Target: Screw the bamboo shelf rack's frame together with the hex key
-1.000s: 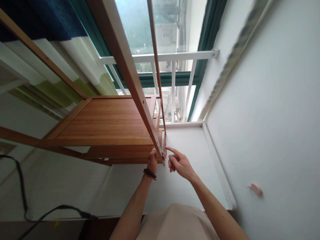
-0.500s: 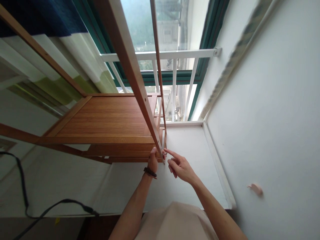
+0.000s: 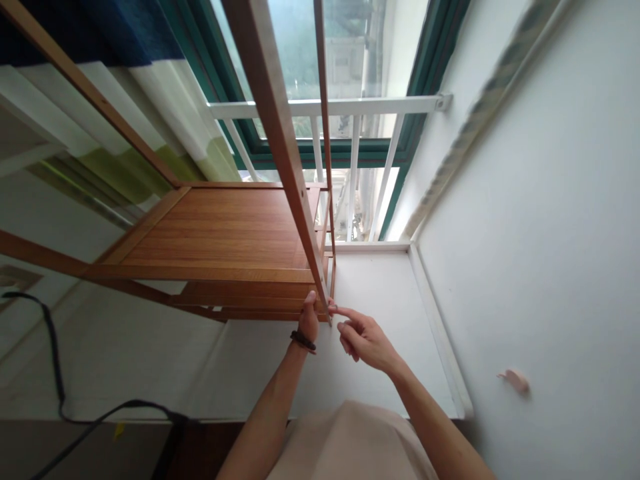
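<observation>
A wooden shelf rack [image 3: 235, 233] with reddish-brown boards and slim posts stands in front of me. My left hand [image 3: 309, 321], with a dark bracelet at the wrist, is wrapped around the lower part of the front right post [image 3: 300, 193]. Its thumb shows on the left side, and fingertips peek out on the right. My right hand [image 3: 365, 339] is just right of that post, index finger stretched out and the other fingers curled. That fingertip meets a small, thin, dark metal piece [image 3: 333, 307] at the post, too small to name surely.
A white wall [image 3: 550, 220] with a pinkish hook [image 3: 516, 381] rises on the right. Behind the rack are a white railing [image 3: 370, 105] and a green-framed window. A striped curtain [image 3: 165, 113] hangs at left. A black strap [image 3: 55, 360] lies lower left.
The view has shifted slightly, so the rack sits a little further right. My right index finger has swung lower against the small metal piece. My left hand keeps its hold on the post.
</observation>
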Available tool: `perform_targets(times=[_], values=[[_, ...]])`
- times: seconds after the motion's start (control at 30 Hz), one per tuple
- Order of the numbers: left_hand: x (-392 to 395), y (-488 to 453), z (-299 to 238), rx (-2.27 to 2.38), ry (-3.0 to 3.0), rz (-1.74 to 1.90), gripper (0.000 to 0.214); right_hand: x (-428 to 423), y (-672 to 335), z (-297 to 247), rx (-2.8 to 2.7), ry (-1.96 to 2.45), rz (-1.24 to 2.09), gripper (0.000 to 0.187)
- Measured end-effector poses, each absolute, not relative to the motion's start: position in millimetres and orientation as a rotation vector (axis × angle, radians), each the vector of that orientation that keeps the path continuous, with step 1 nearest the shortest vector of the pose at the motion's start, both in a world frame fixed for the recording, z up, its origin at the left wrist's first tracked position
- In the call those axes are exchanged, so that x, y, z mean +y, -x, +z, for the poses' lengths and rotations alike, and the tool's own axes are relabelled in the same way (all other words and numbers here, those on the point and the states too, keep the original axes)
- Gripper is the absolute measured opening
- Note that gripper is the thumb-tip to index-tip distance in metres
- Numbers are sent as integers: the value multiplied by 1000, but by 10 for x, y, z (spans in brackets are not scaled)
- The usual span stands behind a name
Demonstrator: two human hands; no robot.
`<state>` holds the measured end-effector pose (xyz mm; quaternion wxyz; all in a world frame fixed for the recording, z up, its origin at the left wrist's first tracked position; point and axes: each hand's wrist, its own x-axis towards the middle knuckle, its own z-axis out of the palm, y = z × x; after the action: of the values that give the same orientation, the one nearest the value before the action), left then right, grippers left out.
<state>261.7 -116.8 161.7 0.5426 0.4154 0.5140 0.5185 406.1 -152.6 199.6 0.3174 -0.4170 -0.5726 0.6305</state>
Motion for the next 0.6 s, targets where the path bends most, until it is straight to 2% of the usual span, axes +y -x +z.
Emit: perform_targets(times=[0.13,0.3,0.43,0.5,0.6], values=[[-1153,-2612,1585,1194,-999,1224,52,-1425,-4009,1942,-1468,1189,1525,42],[-1153,-2617,1584,1169,-1018,1200,52,-1498,-4055,1830,-1649,1350,1428,35],[-1161,-2621,1589,1149,-1017,1194,52,-1615,-4111,1888,-1620,1264,1596,32],[-1165,-2620,1582,1170,-1001,1217,50,-1622,-4114,1957,-1540,1151,1723,38],[-1171,-2616,1576,1210,-1000,1239,45,-1565,-4082,2025,-1458,1089,1724,48]])
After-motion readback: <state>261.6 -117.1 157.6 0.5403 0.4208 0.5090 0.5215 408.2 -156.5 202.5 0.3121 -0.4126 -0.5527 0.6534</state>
